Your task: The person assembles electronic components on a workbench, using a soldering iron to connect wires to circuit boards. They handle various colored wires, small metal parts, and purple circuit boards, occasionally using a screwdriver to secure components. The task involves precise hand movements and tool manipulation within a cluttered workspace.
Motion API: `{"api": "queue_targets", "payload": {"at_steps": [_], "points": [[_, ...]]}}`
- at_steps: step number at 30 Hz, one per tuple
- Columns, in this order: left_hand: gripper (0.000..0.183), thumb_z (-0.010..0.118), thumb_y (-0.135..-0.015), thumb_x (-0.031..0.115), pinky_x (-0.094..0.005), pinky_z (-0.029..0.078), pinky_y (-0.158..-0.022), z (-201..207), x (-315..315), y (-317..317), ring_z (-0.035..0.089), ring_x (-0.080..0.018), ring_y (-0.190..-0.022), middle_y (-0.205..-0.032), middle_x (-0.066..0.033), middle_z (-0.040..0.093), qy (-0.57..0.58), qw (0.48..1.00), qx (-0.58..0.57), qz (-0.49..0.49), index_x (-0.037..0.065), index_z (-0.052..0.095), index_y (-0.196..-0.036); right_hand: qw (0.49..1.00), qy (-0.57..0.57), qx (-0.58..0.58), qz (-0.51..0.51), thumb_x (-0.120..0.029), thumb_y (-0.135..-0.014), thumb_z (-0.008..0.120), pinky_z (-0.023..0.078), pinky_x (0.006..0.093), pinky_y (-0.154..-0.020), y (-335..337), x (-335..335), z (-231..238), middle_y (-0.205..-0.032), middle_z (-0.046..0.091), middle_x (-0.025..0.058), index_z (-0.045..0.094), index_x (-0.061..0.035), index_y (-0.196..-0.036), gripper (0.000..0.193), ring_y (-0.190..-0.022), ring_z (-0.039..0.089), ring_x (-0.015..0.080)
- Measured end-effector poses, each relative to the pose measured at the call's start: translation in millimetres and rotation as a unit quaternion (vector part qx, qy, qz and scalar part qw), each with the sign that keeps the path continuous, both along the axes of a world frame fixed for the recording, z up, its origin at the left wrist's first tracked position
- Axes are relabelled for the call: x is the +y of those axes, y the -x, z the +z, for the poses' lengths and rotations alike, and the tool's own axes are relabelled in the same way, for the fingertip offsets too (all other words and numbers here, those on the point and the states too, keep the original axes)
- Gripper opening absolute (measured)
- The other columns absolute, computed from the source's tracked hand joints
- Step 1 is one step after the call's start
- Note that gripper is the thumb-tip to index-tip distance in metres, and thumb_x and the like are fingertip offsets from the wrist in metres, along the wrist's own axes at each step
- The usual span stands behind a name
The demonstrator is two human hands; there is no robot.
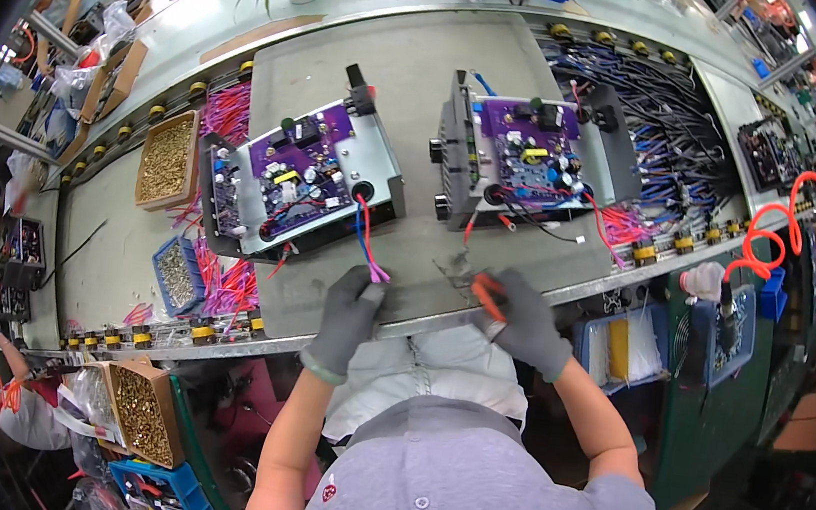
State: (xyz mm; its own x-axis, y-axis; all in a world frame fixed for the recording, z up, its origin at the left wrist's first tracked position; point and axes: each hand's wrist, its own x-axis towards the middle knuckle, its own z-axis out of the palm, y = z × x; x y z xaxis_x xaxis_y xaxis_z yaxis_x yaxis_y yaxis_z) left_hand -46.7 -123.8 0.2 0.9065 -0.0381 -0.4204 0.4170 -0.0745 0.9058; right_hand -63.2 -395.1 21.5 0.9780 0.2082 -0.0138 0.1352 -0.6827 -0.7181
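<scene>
My left hand [349,314], in a grey glove, pinches red and blue wires [366,237] near their pink-sleeved ends. These wires come out of a round hole in the left metal chassis [383,167], which carries a purple circuit board [310,158]. My right hand [529,321], also gloved, is closed around orange-handled pliers [490,296]. Their dark jaws are blurred and point left, apart from the wires. Behind my right hand stands a second chassis [594,170] with a purple board [533,143]; red and black wires hang from its near side.
Both chassis rest on a grey board [323,291] on the bench. Black and blue cables [669,124] fill the right side. Pink-ended wires [229,280], a screw box [167,159] and a blue tray [178,275] lie left. An orange coiled hose [767,241] hangs right.
</scene>
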Motion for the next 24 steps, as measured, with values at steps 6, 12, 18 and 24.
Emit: {"api": "queue_targets", "payload": {"at_steps": [6, 12, 18, 24], "points": [[0.018, 0.055, -0.097, 0.012, -0.0232, 0.049, -0.054, 3, -72, -20, 0.064, -0.0097, -0.065, -0.086, -0.0048, 0.068, 0.079, 0.989, -0.004, -0.128, 0.003, 0.062, -0.112, 0.978, 0.019, -0.081, -0.193, -0.024, -0.074, 0.079, 0.053, 0.0440, -0.076, 8, -35, -5, -0.106, 0.063, 0.0175, 0.057, -0.0027, -0.122, 0.056, -0.091, 0.065, 0.0361], [0.022, 0.053, -0.098, 0.010, -0.0258, 0.054, -0.060, -1, -86, -24, 0.066, -0.0119, -0.074, -0.092, -0.0080, 0.068, 0.078, 0.986, 0.021, -0.149, -0.001, 0.059, -0.116, 0.976, 0.021, -0.121, -0.180, -0.022, -0.077, 0.076, 0.052, 0.0448, -0.075, -7, -30, -6, -0.100, 0.064, 0.0181, 0.058, -0.0027, -0.121, 0.052, -0.087, 0.065, 0.0374], [0.023, 0.054, -0.098, 0.011, -0.0244, 0.050, -0.060, -4, -89, -31, 0.063, -0.0097, -0.074, -0.090, -0.0058, 0.067, 0.121, 0.985, 0.030, -0.117, 0.000, 0.059, -0.117, 0.961, -0.198, 0.118, -0.154, -0.021, -0.089, 0.065, 0.053, 0.0410, -0.070, 11, -15, -14, -0.093, 0.065, 0.0139, 0.057, -0.0016, -0.122, 0.039, -0.077, 0.066, 0.0293], [0.023, 0.055, -0.097, 0.011, -0.0232, 0.047, -0.061, -13, -112, -54, 0.060, -0.0087, -0.075, -0.093, -0.0023, 0.066, 0.174, 0.971, 0.062, -0.149, 0.005, 0.058, -0.118, 0.692, -0.632, 0.305, -0.169, -0.021, -0.099, 0.053, 0.053, 0.0354, -0.064, 32, 19, -15, -0.091, 0.064, 0.0076, 0.056, -0.0037, -0.121, 0.028, -0.075, 0.064, 0.0194]]}}
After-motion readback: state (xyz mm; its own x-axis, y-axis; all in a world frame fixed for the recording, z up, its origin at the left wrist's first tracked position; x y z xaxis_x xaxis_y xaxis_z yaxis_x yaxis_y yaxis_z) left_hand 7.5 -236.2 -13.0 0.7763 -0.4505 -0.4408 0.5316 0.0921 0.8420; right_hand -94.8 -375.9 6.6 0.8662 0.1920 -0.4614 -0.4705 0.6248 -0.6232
